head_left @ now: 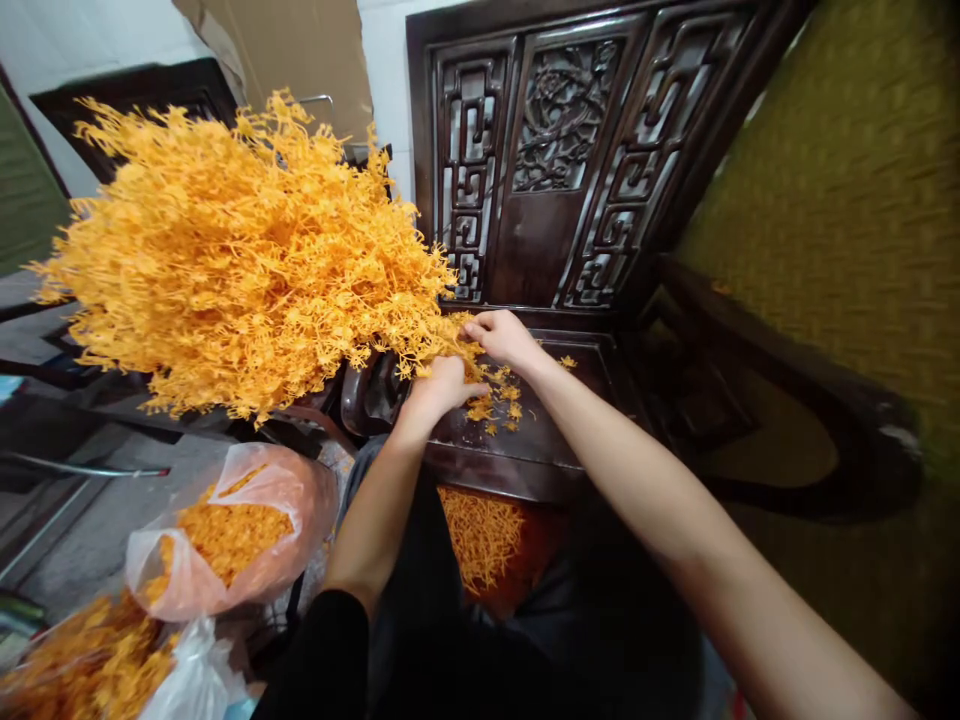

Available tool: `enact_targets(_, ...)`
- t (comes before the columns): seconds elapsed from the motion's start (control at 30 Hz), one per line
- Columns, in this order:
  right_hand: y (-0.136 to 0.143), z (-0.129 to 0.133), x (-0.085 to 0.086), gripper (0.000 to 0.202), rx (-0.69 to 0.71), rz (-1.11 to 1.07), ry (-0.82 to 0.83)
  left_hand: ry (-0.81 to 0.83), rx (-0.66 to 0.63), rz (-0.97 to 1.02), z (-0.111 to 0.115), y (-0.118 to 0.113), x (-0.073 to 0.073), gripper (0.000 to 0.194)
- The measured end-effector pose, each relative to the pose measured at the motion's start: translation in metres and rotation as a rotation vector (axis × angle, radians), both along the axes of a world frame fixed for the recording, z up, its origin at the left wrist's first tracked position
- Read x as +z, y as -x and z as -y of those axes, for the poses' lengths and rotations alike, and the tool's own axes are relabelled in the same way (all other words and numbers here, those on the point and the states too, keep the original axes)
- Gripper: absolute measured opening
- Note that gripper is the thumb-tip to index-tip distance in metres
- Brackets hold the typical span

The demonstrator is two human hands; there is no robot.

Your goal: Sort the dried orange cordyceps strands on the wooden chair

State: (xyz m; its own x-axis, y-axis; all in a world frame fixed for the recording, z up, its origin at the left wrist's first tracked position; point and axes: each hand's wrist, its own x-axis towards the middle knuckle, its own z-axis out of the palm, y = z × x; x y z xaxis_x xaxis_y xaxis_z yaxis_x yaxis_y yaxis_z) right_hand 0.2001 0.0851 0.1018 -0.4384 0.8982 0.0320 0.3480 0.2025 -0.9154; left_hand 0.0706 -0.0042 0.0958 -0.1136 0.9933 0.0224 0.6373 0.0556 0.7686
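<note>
A huge bunch of orange plastic sprigs fills the upper left and tapers to the right, down to my hands. My left hand is at the bunch's lower right end, with its thumb stretched to the right; what its fingers hold, if anything, is hidden. Just above and to the right, my right hand has its fingers pinched together at the orange strands. Several small loose orange pieces lie on the dark wooden seat below my hands.
An open pink plastic bag of orange pieces stands at the lower left, near a clear bag of more. Orange pieces also show below the seat. A carved wooden backrest rises behind it, with a woven surface at right.
</note>
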Motion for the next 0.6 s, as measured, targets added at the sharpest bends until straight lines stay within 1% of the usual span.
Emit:
enact_targets(0.03, 0.004, 0.0, 0.003, 0.028, 0.006, -0.027, 0.023, 0.014, -0.05, -0.229, 0.011, 0.006, 0.013, 0.033)
enact_targets(0.07, 0.008, 0.001, 0.005, 0.031, 0.021, -0.056, 0.051, -0.013, -0.096, -0.386, 0.02, 0.01, 0.028, 0.035)
enact_targets(0.1, 0.012, 0.003, 0.007, 0.034, 0.042, -0.068, 0.068, -0.089, -0.114, -0.481, 0.028, 0.012, 0.042, 0.034)
enact_targets(0.17, 0.022, 0.008, 0.011, 0.038, 0.066, -0.034, 0.048, -0.259, -0.086, -0.575, 0.034, 0.013, 0.069, 0.03)
enact_targets(0.2, 0.027, 0.01, 0.013, 0.038, 0.062, 0.005, 0.018, -0.355, -0.07, -0.592, 0.033, 0.013, 0.079, 0.031)
enact_targets(0.27, 0.034, 0.013, 0.015, 0.035, 0.027, 0.108, -0.059, -0.528, -0.091, -0.626, 0.022, 0.014, 0.092, 0.036)
enact_targets(0.33, 0.032, 0.013, 0.015, 0.031, -0.028, 0.209, -0.135, -0.622, -0.127, -0.677, 0.005, 0.021, 0.094, 0.047)
enact_targets(0.37, 0.026, 0.012, 0.015, 0.031, -0.057, 0.267, -0.181, -0.626, -0.113, -0.707, -0.005, 0.027, 0.092, 0.053)
enact_targets(0.47, -0.005, 0.012, 0.01, 0.034, -0.141, 0.466, -0.325, -0.526, -0.014, -0.793, -0.031, 0.049, 0.081, 0.072)
enact_targets(0.53, -0.032, 0.015, 0.006, 0.032, -0.171, 0.578, -0.404, -0.46, 0.002, -0.827, -0.044, 0.061, 0.077, 0.08)
enact_targets(0.6, -0.057, 0.02, 0.003, 0.036, -0.181, 0.66, -0.462, -0.428, -0.001, -0.832, -0.051, 0.067, 0.076, 0.084)
